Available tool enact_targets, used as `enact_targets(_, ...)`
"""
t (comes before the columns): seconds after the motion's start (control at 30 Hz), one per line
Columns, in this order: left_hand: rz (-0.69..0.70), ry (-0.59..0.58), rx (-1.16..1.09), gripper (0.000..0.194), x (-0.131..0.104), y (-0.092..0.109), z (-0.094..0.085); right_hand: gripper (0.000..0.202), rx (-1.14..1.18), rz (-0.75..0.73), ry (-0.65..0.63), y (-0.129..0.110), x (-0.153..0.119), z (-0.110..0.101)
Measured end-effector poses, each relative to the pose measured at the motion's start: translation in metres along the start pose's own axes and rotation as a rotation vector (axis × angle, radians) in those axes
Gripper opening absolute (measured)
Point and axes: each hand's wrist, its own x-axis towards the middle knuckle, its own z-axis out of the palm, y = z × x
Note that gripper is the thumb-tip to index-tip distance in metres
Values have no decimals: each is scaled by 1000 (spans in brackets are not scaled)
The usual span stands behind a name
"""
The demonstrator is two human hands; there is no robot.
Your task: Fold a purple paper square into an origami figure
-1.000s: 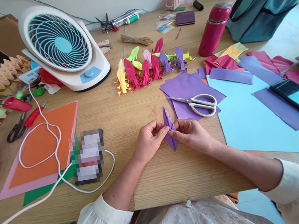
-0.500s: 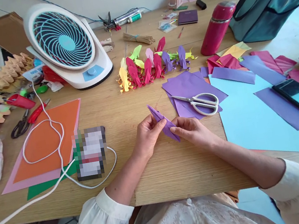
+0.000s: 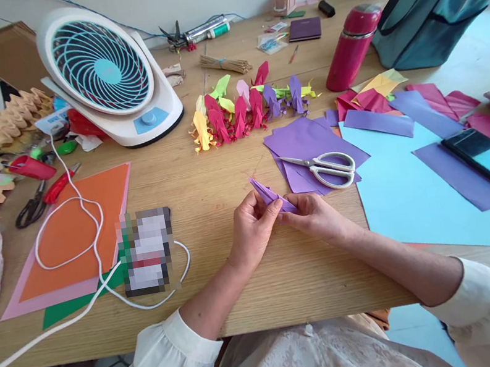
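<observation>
The left hand [image 3: 254, 224] and right hand [image 3: 315, 217] both pinch the folded purple paper [image 3: 265, 191] above the near table [image 3: 299, 281], seemingly to control its creases.

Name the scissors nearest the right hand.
The white-handled scissors, just beyond the right hand, on purple sheets; the black-handled scissors lie far left, beside the orange sheet.

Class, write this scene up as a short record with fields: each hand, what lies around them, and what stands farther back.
Left hand: gripping a folded piece of purple paper
Right hand: gripping the same piece
Nearby: scissors on purple sheets
Left side: orange sheet
Right side: light blue sheet
Beyond: colourful paper figures
Farther back: fan, flask, bag
</observation>
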Motion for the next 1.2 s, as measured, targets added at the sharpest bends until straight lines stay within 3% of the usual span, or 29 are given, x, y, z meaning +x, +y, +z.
enact_targets(0.27, 19, 34, 41, 24, -2, -4, 1, 32, -79, -3, 16, -1, -2, 1)
enact_targets(0.5, 10, 2, 16, 23, -2, -3, 3, 35, -14, -5, 47, 5, -1, 5)
enact_targets(0.83, -28, 79, 8, 28, -1, -2, 4, 28, -76, 30, 61, -7, -4, 5)
enact_targets(1.2, 10, 125, -5, 28, 0, -4, 4, 26, -63, -1, 29, -4, -2, 5)
